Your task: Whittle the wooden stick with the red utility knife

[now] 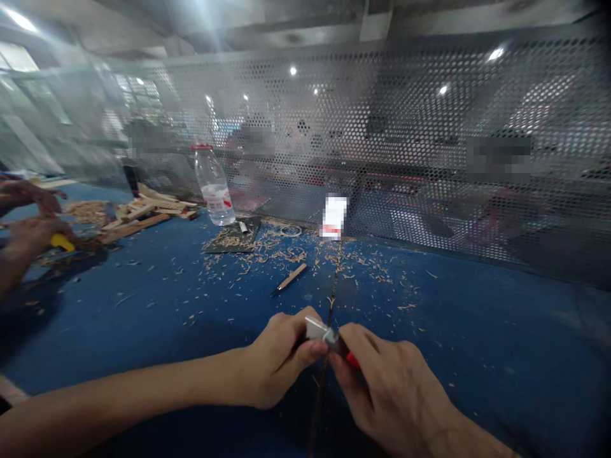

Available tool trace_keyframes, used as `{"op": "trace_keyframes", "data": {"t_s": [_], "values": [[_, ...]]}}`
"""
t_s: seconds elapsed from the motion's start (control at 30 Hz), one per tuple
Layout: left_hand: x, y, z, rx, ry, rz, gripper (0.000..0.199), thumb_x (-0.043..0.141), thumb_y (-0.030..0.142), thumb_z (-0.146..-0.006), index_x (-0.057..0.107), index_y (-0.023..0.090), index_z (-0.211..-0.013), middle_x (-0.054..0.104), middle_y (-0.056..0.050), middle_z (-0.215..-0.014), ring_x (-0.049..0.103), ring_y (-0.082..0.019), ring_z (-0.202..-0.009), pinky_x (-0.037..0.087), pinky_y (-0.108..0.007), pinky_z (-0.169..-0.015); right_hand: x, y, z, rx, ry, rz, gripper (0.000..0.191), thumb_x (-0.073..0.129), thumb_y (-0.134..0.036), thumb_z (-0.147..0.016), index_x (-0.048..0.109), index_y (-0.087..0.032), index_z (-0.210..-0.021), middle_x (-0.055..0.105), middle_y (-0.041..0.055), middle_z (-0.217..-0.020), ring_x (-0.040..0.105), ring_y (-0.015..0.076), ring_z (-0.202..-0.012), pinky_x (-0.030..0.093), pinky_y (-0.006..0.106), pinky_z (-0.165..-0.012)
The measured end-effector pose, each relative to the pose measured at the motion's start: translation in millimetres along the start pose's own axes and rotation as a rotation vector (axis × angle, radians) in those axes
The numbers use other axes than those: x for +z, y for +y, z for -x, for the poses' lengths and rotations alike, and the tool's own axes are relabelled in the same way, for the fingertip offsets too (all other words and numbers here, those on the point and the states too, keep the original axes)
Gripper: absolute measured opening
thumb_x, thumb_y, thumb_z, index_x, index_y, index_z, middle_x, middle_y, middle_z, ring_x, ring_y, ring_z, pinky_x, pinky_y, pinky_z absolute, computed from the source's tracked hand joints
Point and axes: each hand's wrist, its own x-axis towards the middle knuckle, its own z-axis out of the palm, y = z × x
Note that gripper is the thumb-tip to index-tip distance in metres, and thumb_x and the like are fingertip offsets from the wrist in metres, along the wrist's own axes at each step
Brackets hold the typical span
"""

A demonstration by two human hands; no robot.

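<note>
In front of me, above the blue tabletop, my right hand is closed around a utility knife with a grey metal front and some red on its handle. Its pale blade points left, towards my left hand. The fingers of my left hand are curled, and its thumb lies against the blade's base; anything inside that grip is hidden. Beyond both hands lies a slim wooden stick with a dark pointed end.
Wood shavings litter the table. A dark sheet, a water bottle and a blurred white object stand or lie by the perforated metal screen. Wood strips are piled left, near another person's hands and a yellow-handled tool.
</note>
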Motion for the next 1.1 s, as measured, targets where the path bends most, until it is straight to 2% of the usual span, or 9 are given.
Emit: {"op": "trace_keyframes", "data": {"t_s": [0.17,0.27,0.37,0.5,0.73,0.9,1.0,1.1], "values": [[0.9,3,4,-0.010,0.067,-0.005,0.039,0.043,0.050,-0.108,0.045,0.023,-0.080,0.039,0.008,-0.065,0.034,-0.010,-0.054,0.030,-0.024,-0.052,0,-3,1,0.020,-0.003,-0.090,0.036,0.022,-0.028,-0.119,0.042,-0.028,-0.089,0.052,-0.0110,-0.060,0.053,0.0125,-0.036,0.032,0.030,-0.034],[1.2,6,4,0.001,0.076,-0.001,0.035,0.046,0.047,-0.107,0.049,0.022,-0.083,0.046,0.007,-0.067,0.039,-0.010,-0.054,0.033,-0.024,-0.053,-1,-6,0,0.031,0.008,-0.116,0.037,0.021,-0.029,-0.119,0.041,-0.029,-0.088,0.052,-0.0120,-0.059,0.053,0.0111,-0.035,0.032,0.030,-0.035],[0.9,11,2,0.002,0.034,0.023,0.037,0.043,0.051,-0.107,0.052,0.021,-0.088,0.053,0.004,-0.069,0.043,-0.011,-0.056,0.037,-0.024,-0.053,-3,-7,0,0.028,-0.004,-0.141,0.037,0.021,-0.030,-0.120,0.040,-0.029,-0.087,0.052,-0.0121,-0.057,0.054,0.0111,-0.035,0.032,0.029,-0.035],[0.7,16,0,-0.012,-0.007,-0.016,0.039,0.042,0.053,-0.106,0.050,0.021,-0.085,0.049,0.004,-0.075,0.042,-0.010,-0.059,0.038,-0.023,-0.056,-6,-7,-1,0.034,-0.010,-0.167,0.038,0.020,-0.031,-0.119,0.039,-0.030,-0.086,0.053,-0.0112,-0.057,0.055,0.0120,-0.035,0.032,0.030,-0.034],[3.4,13,2,-0.054,-0.004,0.003,0.043,0.041,0.058,-0.104,0.051,0.021,-0.084,0.051,0.003,-0.077,0.041,-0.012,-0.061,0.039,-0.025,-0.059,-8,-7,-3,0.022,-0.027,-0.182,0.036,0.020,-0.030,-0.119,0.037,-0.030,-0.087,0.054,-0.0113,-0.058,0.055,0.0125,-0.035,0.033,0.029,-0.035],[5.8,9,2,-0.034,0.043,-0.016,0.042,0.041,0.058,-0.105,0.049,0.023,-0.083,0.049,0.004,-0.066,0.043,-0.013,-0.057,0.039,-0.027,-0.057,-6,-5,-3,0.003,-0.038,-0.171,0.035,0.018,-0.028,-0.119,0.038,-0.030,-0.090,0.056,-0.0107,-0.059,0.056,0.0125,-0.037,0.035,0.029,-0.036],[6.1,8,2,-0.001,0.036,0.002,0.046,0.039,0.060,-0.107,0.049,0.023,-0.082,0.055,0.003,-0.066,0.047,-0.012,-0.056,0.041,-0.025,-0.055,-6,-6,-2,-0.007,-0.035,-0.139,0.034,0.020,-0.027,-0.118,0.039,-0.030,-0.090,0.055,-0.0106,-0.058,0.053,0.0134,-0.034,0.033,0.031,-0.034],[5.5,12,3,-0.023,0.042,-0.017,0.053,0.033,0.063,-0.109,0.055,0.022,-0.085,0.063,0.000,-0.073,0.053,-0.013,-0.061,0.047,-0.025,-0.060,-5,-6,-1,0.003,-0.013,-0.111,0.032,0.022,-0.026,-0.116,0.040,-0.030,-0.090,0.053,-0.0096,-0.057,0.051,0.0155,-0.033,0.031,0.034,-0.031]]}}
